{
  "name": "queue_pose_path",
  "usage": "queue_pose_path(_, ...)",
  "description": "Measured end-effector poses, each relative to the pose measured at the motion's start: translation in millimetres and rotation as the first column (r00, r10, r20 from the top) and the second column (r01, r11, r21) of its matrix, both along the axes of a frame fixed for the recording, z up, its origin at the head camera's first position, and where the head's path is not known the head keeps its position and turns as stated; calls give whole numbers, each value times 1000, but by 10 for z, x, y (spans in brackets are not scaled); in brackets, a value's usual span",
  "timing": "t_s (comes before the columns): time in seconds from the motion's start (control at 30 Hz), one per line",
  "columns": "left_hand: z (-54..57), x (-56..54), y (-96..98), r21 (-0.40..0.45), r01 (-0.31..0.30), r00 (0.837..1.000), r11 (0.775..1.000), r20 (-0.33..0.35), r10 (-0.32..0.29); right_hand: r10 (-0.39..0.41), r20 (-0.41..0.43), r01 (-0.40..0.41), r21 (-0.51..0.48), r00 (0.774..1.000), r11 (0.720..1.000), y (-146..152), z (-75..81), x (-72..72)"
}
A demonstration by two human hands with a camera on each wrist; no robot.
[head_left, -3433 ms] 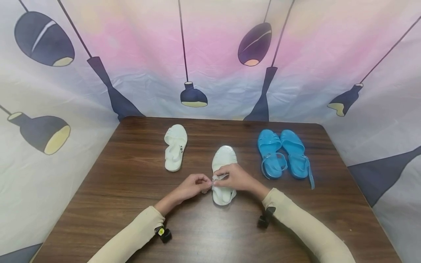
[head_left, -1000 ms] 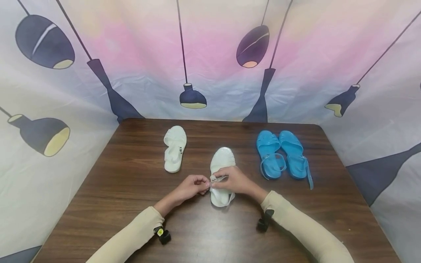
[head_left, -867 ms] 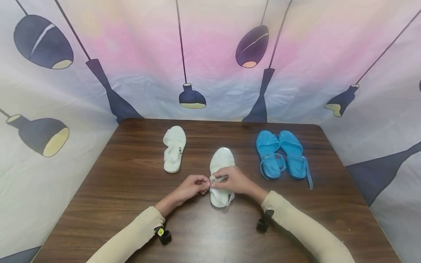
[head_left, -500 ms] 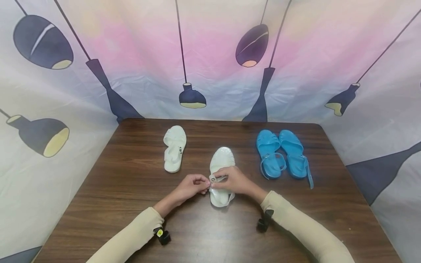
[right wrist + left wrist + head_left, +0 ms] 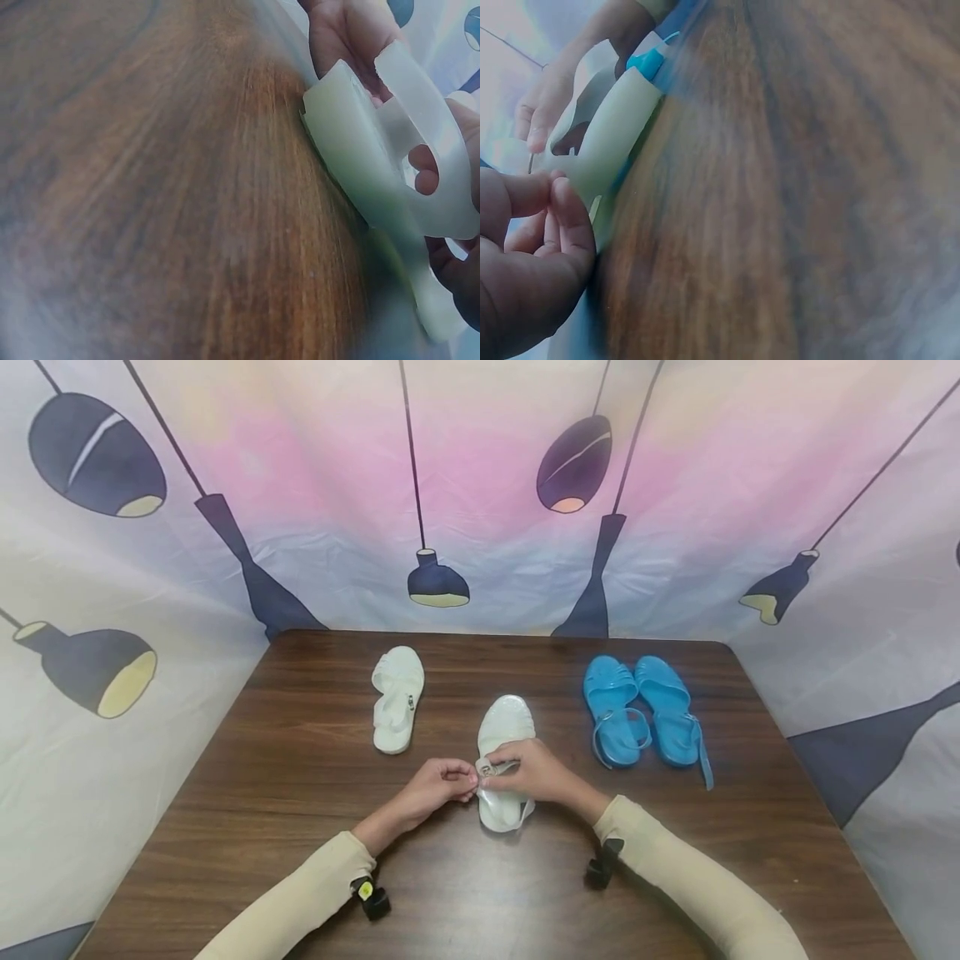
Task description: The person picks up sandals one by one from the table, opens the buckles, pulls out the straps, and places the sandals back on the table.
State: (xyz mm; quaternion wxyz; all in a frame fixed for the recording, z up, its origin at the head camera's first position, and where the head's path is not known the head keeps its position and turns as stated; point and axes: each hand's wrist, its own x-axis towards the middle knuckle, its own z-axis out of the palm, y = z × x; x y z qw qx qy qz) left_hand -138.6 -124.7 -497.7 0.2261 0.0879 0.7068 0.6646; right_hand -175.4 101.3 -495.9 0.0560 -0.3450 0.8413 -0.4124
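Note:
A white sandal [image 5: 507,720] lies toe away from me at the middle of the wooden table. Its ankle strap stands up in a loop, clear in the right wrist view [image 5: 442,150]. My left hand [image 5: 435,792] is at the sandal's left edge, thumb and forefinger pinched together on the strap end beside the buckle [image 5: 487,770]. The strap end is mostly hidden by the fingertips. From the right, my right hand [image 5: 536,770] reaches over the sandal and pinches the strap at the buckle between thumb and fingers. A thin metal pin [image 5: 530,163] shows near both hands' fingertips.
Another white sandal [image 5: 399,697] with its strap and buckle lies at the back left. Two blue sandals [image 5: 615,685] lie side by side at the back right, one with a strap hanging loose. A printed curtain [image 5: 495,485] hangs behind the table [image 5: 315,693].
Both hands stay at the buckle, with only slight finger movement. The head view has shifted a little; the other sandals have not moved.

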Motion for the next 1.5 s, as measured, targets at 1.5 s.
queue_pose_path(1.5, 23, 52, -19, 55, -90, 994, 994, 72, 86, -22, -66, 24, 17, 998, 1000, -8, 11, 50)
